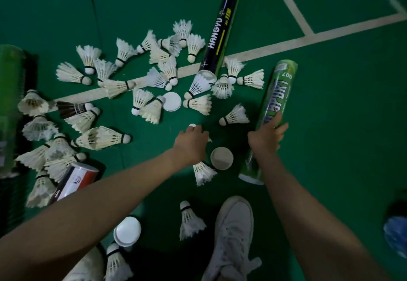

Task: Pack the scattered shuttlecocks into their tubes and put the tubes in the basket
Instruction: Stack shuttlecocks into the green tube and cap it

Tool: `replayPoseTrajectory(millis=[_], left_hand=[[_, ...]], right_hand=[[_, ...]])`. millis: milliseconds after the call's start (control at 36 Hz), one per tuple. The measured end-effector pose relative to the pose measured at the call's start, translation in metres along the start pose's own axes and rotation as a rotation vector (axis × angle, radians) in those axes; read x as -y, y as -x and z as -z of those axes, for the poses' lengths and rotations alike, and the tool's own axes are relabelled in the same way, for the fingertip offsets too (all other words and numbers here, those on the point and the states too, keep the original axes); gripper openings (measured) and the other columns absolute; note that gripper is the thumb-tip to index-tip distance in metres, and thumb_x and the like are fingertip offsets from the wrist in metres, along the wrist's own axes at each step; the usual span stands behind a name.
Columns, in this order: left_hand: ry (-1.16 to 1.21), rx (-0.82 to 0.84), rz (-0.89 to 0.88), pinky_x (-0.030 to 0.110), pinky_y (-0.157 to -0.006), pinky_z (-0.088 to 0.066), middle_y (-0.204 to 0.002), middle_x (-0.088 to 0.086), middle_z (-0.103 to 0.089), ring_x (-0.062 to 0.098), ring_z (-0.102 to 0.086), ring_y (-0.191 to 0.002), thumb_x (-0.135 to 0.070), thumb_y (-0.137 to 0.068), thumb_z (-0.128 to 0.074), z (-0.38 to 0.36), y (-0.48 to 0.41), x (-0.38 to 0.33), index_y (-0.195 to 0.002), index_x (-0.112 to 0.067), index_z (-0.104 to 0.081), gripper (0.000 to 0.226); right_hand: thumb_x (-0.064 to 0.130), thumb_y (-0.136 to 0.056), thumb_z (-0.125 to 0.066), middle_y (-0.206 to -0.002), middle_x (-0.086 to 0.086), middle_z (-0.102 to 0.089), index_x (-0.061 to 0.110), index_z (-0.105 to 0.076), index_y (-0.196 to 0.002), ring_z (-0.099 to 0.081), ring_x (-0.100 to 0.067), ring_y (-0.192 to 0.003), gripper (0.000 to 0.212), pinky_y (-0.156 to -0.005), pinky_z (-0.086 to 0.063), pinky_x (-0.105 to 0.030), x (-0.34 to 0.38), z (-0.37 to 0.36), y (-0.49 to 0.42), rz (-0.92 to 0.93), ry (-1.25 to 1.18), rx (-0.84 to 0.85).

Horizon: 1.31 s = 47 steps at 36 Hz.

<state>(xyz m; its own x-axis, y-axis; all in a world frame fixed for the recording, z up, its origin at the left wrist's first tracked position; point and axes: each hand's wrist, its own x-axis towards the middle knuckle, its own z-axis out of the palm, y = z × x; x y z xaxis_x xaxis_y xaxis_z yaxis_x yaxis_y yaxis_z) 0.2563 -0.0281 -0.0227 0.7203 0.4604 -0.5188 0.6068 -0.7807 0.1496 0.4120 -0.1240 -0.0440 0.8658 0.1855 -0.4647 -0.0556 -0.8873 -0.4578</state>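
Gripping a green tube at 3 o'clock, the right hand curls round it. The left hand, fingers curled, holds a shuttlecock at centre. Loose shuttlecocks spread from 9 to 12 o'clock.

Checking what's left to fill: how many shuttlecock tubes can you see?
3: black tube top centre; green tube held by the right hand; red-and-white tube lower left. The blurred green shape at far left may be another.
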Motion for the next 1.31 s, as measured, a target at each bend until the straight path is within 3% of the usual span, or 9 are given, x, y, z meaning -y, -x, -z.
replayPoseTrajectory(millis=[278, 417, 528, 611, 722, 944, 1056, 1167, 1306], left_hand=[[0.231, -0.122, 0.017, 0.041, -0.095, -0.041, -0.121, 0.014, -0.053, 0.033, -0.047, -0.115, -0.03, -0.096, -0.048, -0.001, 0.001, 0.011, -0.119, -0.009, -0.058, 0.033], [0.756, -0.227, 0.09, 0.029, -0.062, -0.039, -0.094, 0.018, -0.064, 0.023, -0.057, -0.078, -0.03, -0.101, -0.04, 0.022, 0.008, 0.017, -0.101, 0.001, -0.063, 0.038], [1.067, -0.332, 0.193, 0.027, -0.085, -0.04, -0.11, 0.007, -0.06, 0.018, -0.053, -0.098, -0.041, -0.101, -0.033, 0.033, 0.01, 0.038, -0.116, -0.004, -0.058, 0.047], [1.377, -0.387, 0.321, 0.042, -0.103, -0.041, -0.124, 0.008, -0.06, 0.024, -0.056, -0.114, -0.056, -0.094, -0.038, 0.037, 0.01, 0.063, -0.125, -0.011, -0.055, 0.057], [1.63, -0.411, 0.31, 0.037, -0.088, -0.051, -0.112, 0.007, -0.065, 0.021, -0.062, -0.099, -0.049, -0.093, -0.049, 0.035, 0.013, 0.091, -0.124, -0.008, -0.053, 0.051], [2.167, -0.512, 0.526, 0.045, -0.069, -0.058, -0.122, 0.005, -0.065, 0.027, -0.066, -0.105, -0.057, -0.065, -0.076, 0.021, 0.039, 0.135, -0.135, -0.019, -0.044, 0.085], [2.226, -0.407, 0.58, 0.058, -0.08, -0.053, -0.12, 0.01, -0.066, 0.032, -0.066, -0.104, -0.053, -0.079, -0.067, 0.0, 0.056, 0.129, -0.132, -0.017, -0.05, 0.065], [2.248, -0.33, 0.547, 0.041, -0.066, -0.057, -0.118, 0.013, -0.067, 0.029, -0.067, -0.101, -0.045, -0.082, -0.067, -0.01, 0.075, 0.119, -0.13, -0.015, -0.053, 0.059], [2.152, -0.525, 0.578, 0.039, -0.073, -0.054, -0.119, 0.007, -0.065, 0.023, -0.064, -0.104, -0.044, -0.07, -0.077, -0.012, 0.099, 0.151, -0.134, -0.015, -0.04, 0.08]], right_hand=[[0.012, -0.068, -0.079, -0.132, 0.0, -0.044, 0.031, -0.018, -0.145, -0.049, -0.023, -0.119, 0.101, -0.098, -0.045, -0.04, 0.013, 0.007, 0.01, 0.229, -0.544, 0.129], [0.007, -0.068, -0.077, -0.129, 0.0, -0.05, 0.032, -0.021, -0.145, -0.054, -0.021, -0.111, 0.098, -0.091, -0.05, -0.041, 0.058, 0.01, 0.029, 0.322, -0.601, 0.406], [0.009, -0.069, -0.079, -0.136, -0.002, -0.045, 0.032, -0.021, -0.145, -0.053, -0.02, -0.113, 0.098, -0.082, -0.05, -0.033, 0.081, 0.008, 0.04, 0.406, -0.449, 0.603], [0.012, -0.068, -0.08, -0.142, -0.001, -0.04, 0.034, -0.016, -0.147, -0.051, -0.019, -0.113, 0.103, -0.082, -0.046, -0.03, 0.088, 0.002, 0.05, 0.473, -0.247, 0.704], [0.013, -0.069, -0.08, -0.141, -0.001, -0.041, 0.03, -0.017, -0.147, -0.049, -0.021, -0.118, 0.102, -0.093, -0.045, -0.034, 0.097, -0.009, 0.068, 0.644, 0.001, 0.77], [0.013, -0.071, -0.078, -0.144, 0.001, -0.033, 0.03, -0.013, -0.147, -0.04, -0.015, -0.124, 0.102, -0.096, -0.038, -0.03, 0.109, -0.035, 0.098, 0.918, 0.339, 0.845], [0.032, -0.068, -0.082, -0.146, -0.003, -0.035, 0.032, -0.017, -0.145, -0.045, -0.023, -0.124, 0.101, -0.097, -0.045, -0.039, 0.124, -0.051, 0.12, 1.022, 0.49, 0.78], [0.031, -0.061, -0.082, -0.139, -0.007, -0.04, 0.035, -0.015, -0.142, -0.05, -0.027, -0.119, 0.105, -0.093, -0.048, -0.044, 0.131, -0.073, 0.141, 1.074, 0.582, 0.774], [0.018, -0.064, -0.079, -0.148, -0.004, -0.03, 0.034, -0.005, -0.147, -0.047, -0.029, -0.122, 0.112, -0.097, -0.046, -0.045, 0.126, -0.076, 0.147, 1.076, 0.656, 0.748]])
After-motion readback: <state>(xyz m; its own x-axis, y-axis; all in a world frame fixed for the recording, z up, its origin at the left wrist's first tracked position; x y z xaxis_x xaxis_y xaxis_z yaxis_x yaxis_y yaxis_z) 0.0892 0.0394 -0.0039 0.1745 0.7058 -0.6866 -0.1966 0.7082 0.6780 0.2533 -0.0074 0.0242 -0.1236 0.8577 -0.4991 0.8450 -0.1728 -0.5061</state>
